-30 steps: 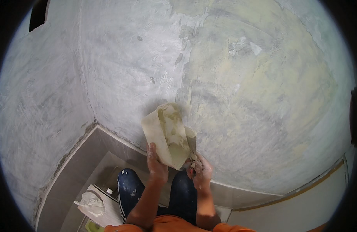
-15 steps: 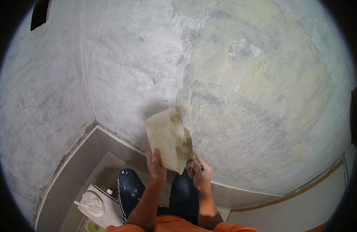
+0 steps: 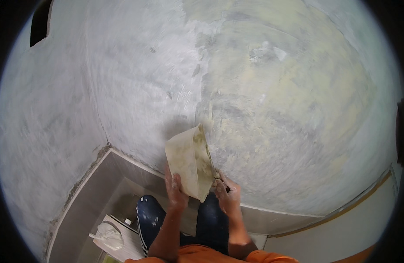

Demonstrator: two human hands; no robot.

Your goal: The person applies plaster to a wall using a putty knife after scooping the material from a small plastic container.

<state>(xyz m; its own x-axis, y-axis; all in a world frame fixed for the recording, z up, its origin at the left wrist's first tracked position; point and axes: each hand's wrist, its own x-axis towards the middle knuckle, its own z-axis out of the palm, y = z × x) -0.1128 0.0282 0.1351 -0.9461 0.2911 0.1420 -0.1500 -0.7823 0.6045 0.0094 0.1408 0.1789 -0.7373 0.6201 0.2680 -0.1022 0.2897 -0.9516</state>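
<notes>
My left hand (image 3: 176, 191) grips the outer side of a cream plastic tub (image 3: 181, 164), tipped so that its opening faces right. Greenish-yellow putty smears the tub's inner wall. Close to the tub's lower right rim, my right hand (image 3: 227, 195) is closed round the dark handle of a putty knife (image 3: 228, 189), whose blade is mostly hidden by the rim. White paste coats the fingers of both hands. Just beyond the tub stands a wall (image 3: 281, 127) with patchy grey, white and yellowish plaster.
Grey tiling (image 3: 89, 190) edges the wall's foot. At lower left a white plastic bag (image 3: 109, 235) lies on a pale board (image 3: 127, 245) beside my knee. A dark opening (image 3: 40, 22) breaks the wall at upper left. A pale curved panel (image 3: 338, 236) stands at lower right.
The putty knife's coated blade, visible at the tub's right rim before, has slipped mostly out of sight behind the rim. The view has shifted slightly; both hands keep their holds.
</notes>
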